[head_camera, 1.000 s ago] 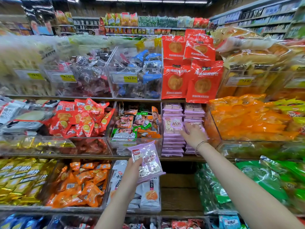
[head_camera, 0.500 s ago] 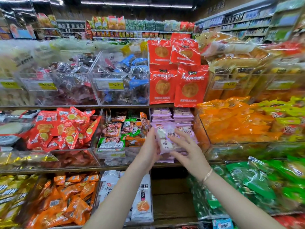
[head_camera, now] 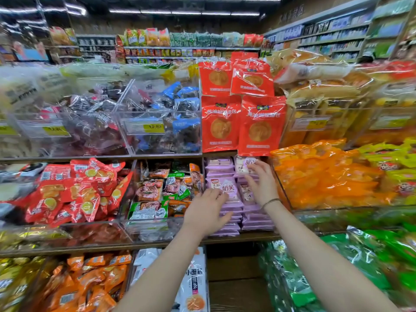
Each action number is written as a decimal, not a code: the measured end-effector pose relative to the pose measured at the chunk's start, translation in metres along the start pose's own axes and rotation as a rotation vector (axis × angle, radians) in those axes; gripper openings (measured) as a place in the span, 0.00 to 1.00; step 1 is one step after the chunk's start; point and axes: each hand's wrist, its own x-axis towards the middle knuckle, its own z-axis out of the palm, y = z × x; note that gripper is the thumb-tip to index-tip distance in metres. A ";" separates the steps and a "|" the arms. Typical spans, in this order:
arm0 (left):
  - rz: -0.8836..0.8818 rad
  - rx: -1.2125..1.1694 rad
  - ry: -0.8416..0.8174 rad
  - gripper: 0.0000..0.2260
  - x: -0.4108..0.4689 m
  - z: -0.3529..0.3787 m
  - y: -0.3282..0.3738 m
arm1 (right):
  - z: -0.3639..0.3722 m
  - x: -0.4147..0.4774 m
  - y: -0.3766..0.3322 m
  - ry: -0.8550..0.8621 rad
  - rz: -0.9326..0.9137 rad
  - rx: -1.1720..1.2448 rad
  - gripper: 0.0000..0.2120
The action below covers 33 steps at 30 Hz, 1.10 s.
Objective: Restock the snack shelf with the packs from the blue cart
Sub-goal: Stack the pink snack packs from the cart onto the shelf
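Two stacks of pale purple snack packs (head_camera: 226, 226) fill the middle bay of the snack shelf (head_camera: 238, 238). One purple pack (head_camera: 228, 186) stands tilted at the front of the left stack, and my left hand (head_camera: 206, 213) rests on its lower edge with fingers spread. My right hand (head_camera: 262, 184), a thin bracelet on its wrist, reaches over the right stack. Its straight fingers touch another purple pack (head_camera: 244, 164) at the top of that stack, just under the shelf above. The blue cart is out of view.
Red bread packs (head_camera: 261, 124) hang over the bay from the shelf above. A clear bin of mixed snacks (head_camera: 157, 194) sits to the left, and orange packs (head_camera: 324, 176) lie to the right. Below are white noodle packs (head_camera: 193, 282) and green packs (head_camera: 337, 266).
A second ago my left hand held a purple pack low, below the shelf. Both hands then carried it up to the purple stacks, where my fingers now lie flat on the packs.
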 end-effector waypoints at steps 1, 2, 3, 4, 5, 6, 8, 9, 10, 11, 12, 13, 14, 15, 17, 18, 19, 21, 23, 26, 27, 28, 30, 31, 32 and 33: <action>-0.005 -0.013 0.005 0.23 0.000 0.001 -0.001 | 0.002 0.003 0.002 0.008 -0.009 -0.016 0.14; -0.014 -0.022 0.012 0.23 0.000 0.002 -0.001 | 0.003 0.004 0.004 0.016 -0.017 -0.032 0.14; -0.022 -0.029 0.016 0.23 0.001 0.002 -0.001 | 0.003 0.005 0.006 0.023 -0.024 -0.044 0.14; -0.025 -0.033 0.019 0.23 0.001 0.002 -0.001 | 0.003 0.004 0.008 0.030 -0.026 -0.050 0.14; -0.025 -0.033 0.019 0.23 0.002 0.002 0.000 | 0.002 0.004 0.009 0.038 -0.025 -0.053 0.13; -0.025 -0.034 0.016 0.23 0.002 0.001 0.000 | 0.001 0.004 0.009 0.041 -0.018 -0.051 0.13; -0.029 -0.043 0.010 0.23 0.002 0.000 0.001 | -0.002 0.002 0.005 0.037 0.000 -0.037 0.14; -0.031 -0.041 0.011 0.23 0.002 0.001 0.000 | -0.004 -0.002 0.003 0.040 -0.004 -0.035 0.14; -0.031 -0.034 0.010 0.23 0.002 0.001 0.000 | -0.006 -0.007 0.001 0.044 -0.020 -0.039 0.14; -0.031 -0.025 0.008 0.23 0.002 0.001 0.000 | -0.008 -0.015 0.001 0.046 -0.044 -0.049 0.14; -0.030 -0.019 0.006 0.23 0.002 0.002 0.000 | -0.010 -0.024 0.003 0.035 -0.068 -0.065 0.14; -0.030 -0.016 0.005 0.23 0.003 0.002 0.000 | -0.013 -0.033 0.007 0.013 -0.089 -0.088 0.14; -0.031 -0.013 0.005 0.23 0.003 0.002 0.000 | -0.016 -0.042 0.011 -0.022 -0.106 -0.119 0.14; -0.031 -0.010 0.004 0.23 0.003 0.002 0.001 | -0.019 -0.050 0.014 -0.064 -0.109 -0.155 0.14; -0.026 -0.010 0.004 0.23 0.002 0.003 0.000 | -0.022 -0.058 0.019 -0.144 -0.087 -0.282 0.15; -0.023 -0.007 0.005 0.23 0.002 0.003 0.000 | -0.021 -0.060 0.019 -0.168 -0.093 -0.404 0.16; -0.022 0.002 0.006 0.22 0.002 0.003 0.000 | -0.019 -0.061 0.019 -0.169 -0.117 -0.534 0.17; -0.024 0.028 0.006 0.22 0.002 0.001 0.000 | -0.016 -0.060 0.015 -0.152 -0.130 -0.687 0.19; -0.023 0.064 0.007 0.22 0.002 0.001 0.002 | -0.015 -0.056 0.012 -0.185 -0.106 -0.692 0.23; -0.019 0.148 0.009 0.23 0.001 0.001 0.004 | -0.008 -0.054 0.015 -0.359 -0.228 -0.722 0.33; -0.025 0.175 0.000 0.23 0.002 0.001 0.005 | -0.006 -0.053 0.017 -0.391 -0.257 -0.745 0.35; -0.035 0.202 -0.010 0.23 0.002 0.002 0.006 | -0.004 -0.052 0.021 -0.399 -0.279 -0.771 0.37; -0.057 0.242 -0.018 0.22 0.003 0.003 0.008 | -0.003 -0.048 0.029 -0.362 -0.307 -0.811 0.37; -0.066 0.249 -0.021 0.22 0.003 0.003 0.009 | -0.004 -0.046 0.032 -0.341 -0.305 -0.819 0.37; -0.069 0.252 -0.024 0.22 0.004 0.004 0.009 | -0.005 -0.045 0.034 -0.332 -0.298 -0.828 0.37; -0.069 0.254 -0.025 0.22 0.003 0.004 0.010 | -0.005 -0.044 0.037 -0.330 -0.293 -0.840 0.38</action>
